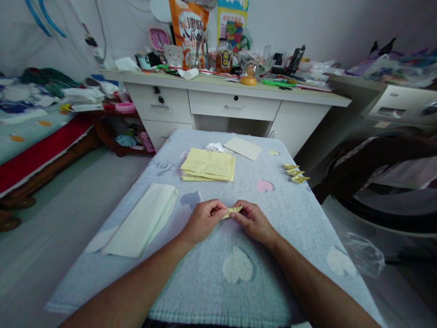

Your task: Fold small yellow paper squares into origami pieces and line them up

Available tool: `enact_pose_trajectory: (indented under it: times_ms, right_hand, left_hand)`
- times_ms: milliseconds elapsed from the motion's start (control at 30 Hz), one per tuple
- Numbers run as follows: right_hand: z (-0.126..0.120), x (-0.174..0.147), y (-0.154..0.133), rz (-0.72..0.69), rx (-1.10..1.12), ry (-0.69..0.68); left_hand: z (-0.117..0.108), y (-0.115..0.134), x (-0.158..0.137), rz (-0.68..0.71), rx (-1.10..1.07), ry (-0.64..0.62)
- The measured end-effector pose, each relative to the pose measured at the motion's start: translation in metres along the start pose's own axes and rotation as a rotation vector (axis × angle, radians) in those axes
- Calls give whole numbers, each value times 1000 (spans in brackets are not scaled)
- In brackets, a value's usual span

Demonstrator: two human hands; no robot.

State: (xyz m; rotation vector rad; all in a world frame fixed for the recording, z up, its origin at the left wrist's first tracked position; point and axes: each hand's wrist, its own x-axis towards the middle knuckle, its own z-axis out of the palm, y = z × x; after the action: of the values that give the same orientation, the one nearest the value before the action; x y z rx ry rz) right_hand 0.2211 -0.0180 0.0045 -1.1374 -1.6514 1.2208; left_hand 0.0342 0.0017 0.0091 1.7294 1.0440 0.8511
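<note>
Between my two hands, just above the cloth-covered table [283,282], is a small folded yellow paper piece [232,211]. My left hand [204,219] pinches its left end between thumb and fingers. At the other end, my right hand [254,219] grips it with thumb and forefinger. Beyond the hands lies a stack of yellow paper sheets [208,165]. Several pointed folded yellow paper pieces [295,173] stand in a short row near the right edge. The tips of some fingers are hidden behind the paper.
Pale green folded paper [141,221] lies on the left of the table. Behind the stack are a crumpled white tissue [214,147] and a beige card [243,148]. A white desk [235,107] with cluttered top stands at the back, a washing machine [406,105] at the right.
</note>
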Motion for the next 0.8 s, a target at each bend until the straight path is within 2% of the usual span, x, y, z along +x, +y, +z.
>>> enact_pose_trajectory:
  times_ms: [200, 367, 567, 800]
  right_hand:
    - [-3, 1, -2, 2, -39, -30]
    - [-3, 1, 0, 4, 64, -11]
    - [-3, 0, 4, 34, 76, 14]
    - [-1, 2, -1, 12, 257, 9]
  left_hand:
    - [1, -3, 2, 48, -3, -42]
    - [0, -4, 2, -28, -104, -59]
    - [1, -2, 1, -66, -134, -111]
    - [0, -2, 3, -143, -383, -70]
